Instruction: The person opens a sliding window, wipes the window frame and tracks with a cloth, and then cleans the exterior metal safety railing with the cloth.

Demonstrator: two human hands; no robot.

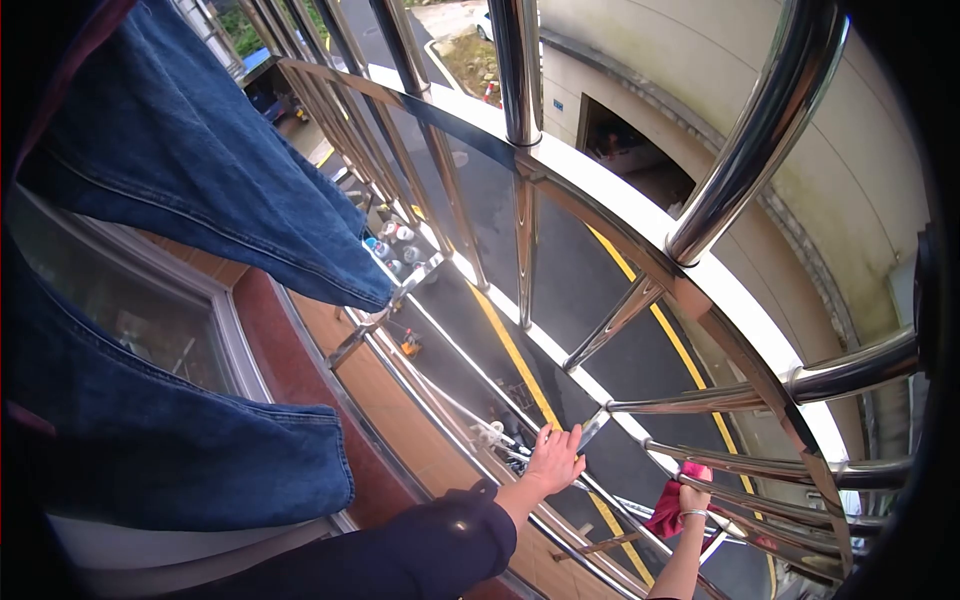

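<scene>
My left hand (555,462) is stretched out over the thin metal bars at the bottom of the railing cage. Its fingers are extended and a little apart, with nothing seen in them; whether the fingertips touch the bar is hard to tell. Farther right, my right hand (695,492), with a bracelet at the wrist, is closed on a dark red cloth (664,512). The cloth is bunched against the upright bars of the shiny metal railing (735,345). Part of it hangs below the hand.
Blue jeans (190,200) hang on the left, both legs reaching across the view. Behind them are a window frame (222,320) and a ledge (275,350). Several bottles (395,245) stand in the far corner of the cage. A road with yellow lines lies far below.
</scene>
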